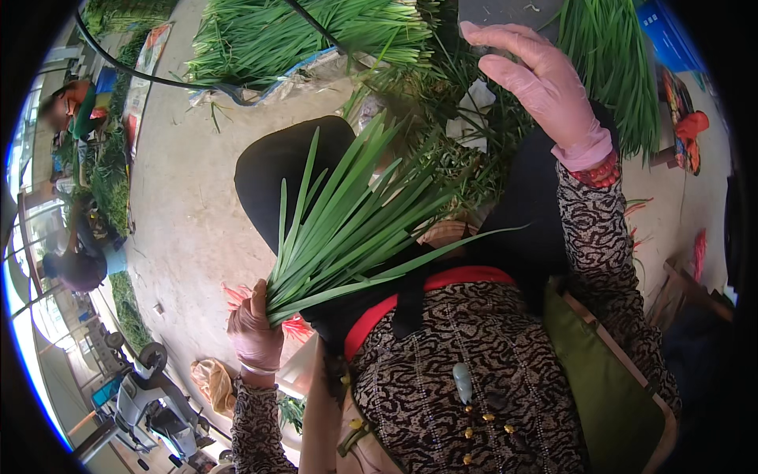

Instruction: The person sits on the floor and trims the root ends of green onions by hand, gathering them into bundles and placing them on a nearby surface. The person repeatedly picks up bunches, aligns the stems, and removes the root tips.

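My left hand [256,338], in a thin pink glove, is closed around one end of a bunch of long, flat green leaves, seemingly garlic chives [349,231]. The leaves fan out up and to the right over my lap. Also gloved in pink, my right hand [539,89] is raised at the upper right, its fingers apart and nothing between them. Below and left of it lies a heap of loose green trimmings [432,142] with crumpled white scraps [474,115]. More chives [610,77] hang down just right of that hand.
A large chive pile [308,35] lies ahead on a sheet, pale ends rightward. A black cable [142,76] crosses the upper left. Red ties [296,327] lie near my left hand. Farther left are a person [77,112], another person [77,260] and a parked scooter [148,409].
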Demonstrator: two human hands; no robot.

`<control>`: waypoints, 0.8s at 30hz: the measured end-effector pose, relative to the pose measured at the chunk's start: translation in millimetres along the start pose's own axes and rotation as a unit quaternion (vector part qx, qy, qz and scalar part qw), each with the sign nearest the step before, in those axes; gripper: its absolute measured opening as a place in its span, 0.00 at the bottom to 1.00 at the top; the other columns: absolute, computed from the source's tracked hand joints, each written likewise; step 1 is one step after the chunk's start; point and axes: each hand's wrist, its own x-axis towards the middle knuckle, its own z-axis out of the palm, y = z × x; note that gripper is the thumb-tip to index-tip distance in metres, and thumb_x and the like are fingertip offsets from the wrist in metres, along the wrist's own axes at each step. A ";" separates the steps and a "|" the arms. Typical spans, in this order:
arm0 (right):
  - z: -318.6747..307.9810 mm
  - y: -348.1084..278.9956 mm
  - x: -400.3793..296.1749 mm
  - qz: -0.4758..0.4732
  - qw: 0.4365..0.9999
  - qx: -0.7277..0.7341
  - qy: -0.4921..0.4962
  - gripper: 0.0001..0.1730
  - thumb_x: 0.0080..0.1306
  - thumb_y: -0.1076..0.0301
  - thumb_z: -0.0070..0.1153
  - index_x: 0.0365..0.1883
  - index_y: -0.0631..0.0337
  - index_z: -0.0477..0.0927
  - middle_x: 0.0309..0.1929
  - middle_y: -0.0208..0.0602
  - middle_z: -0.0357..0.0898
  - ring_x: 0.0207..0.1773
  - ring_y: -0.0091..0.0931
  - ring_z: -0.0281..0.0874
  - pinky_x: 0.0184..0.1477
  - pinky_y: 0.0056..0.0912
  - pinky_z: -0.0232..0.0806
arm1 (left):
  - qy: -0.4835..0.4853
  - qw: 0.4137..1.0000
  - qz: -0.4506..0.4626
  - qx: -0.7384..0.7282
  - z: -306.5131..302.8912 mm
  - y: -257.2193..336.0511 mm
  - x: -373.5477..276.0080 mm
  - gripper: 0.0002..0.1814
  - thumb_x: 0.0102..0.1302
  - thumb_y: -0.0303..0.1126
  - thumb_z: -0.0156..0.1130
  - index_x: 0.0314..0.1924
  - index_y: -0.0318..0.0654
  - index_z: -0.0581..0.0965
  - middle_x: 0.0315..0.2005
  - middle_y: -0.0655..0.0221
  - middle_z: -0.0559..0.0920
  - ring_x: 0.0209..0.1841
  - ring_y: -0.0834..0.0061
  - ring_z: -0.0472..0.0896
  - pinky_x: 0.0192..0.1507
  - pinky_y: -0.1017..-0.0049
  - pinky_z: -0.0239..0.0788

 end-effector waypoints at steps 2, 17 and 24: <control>-0.4 -8.8 -0.2 0.021 0.999 -0.003 -0.043 0.17 0.67 0.66 0.51 0.53 0.62 0.76 0.55 0.36 0.76 0.53 0.24 0.74 0.57 0.25 0.63 | 0.003 1.000 -0.007 0.000 3.3 -1.1 -1.0 0.30 0.50 0.24 0.64 0.57 0.42 0.71 0.32 0.63 0.80 0.32 0.60 0.79 0.35 0.64 0.71; 29.5 -59.0 -10.4 0.113 0.942 0.305 -0.078 0.10 0.63 0.72 0.57 0.40 0.68 0.79 0.38 0.37 0.83 0.39 0.18 0.79 0.44 0.20 0.71 | 0.017 1.000 -0.007 -0.008 12.3 -3.8 -1.4 0.33 0.50 0.24 0.66 0.59 0.43 0.70 0.32 0.63 0.79 0.32 0.60 0.78 0.35 0.65 0.69; 46.8 -68.1 -23.5 -0.006 0.914 0.337 -0.226 0.09 0.61 0.72 0.58 0.39 0.66 0.79 0.38 0.39 0.83 0.39 0.24 0.82 0.41 0.24 0.73 | 0.028 1.000 -0.004 0.005 12.3 -1.5 -5.8 0.33 0.49 0.25 0.66 0.59 0.42 0.70 0.30 0.64 0.79 0.31 0.61 0.78 0.34 0.65 0.69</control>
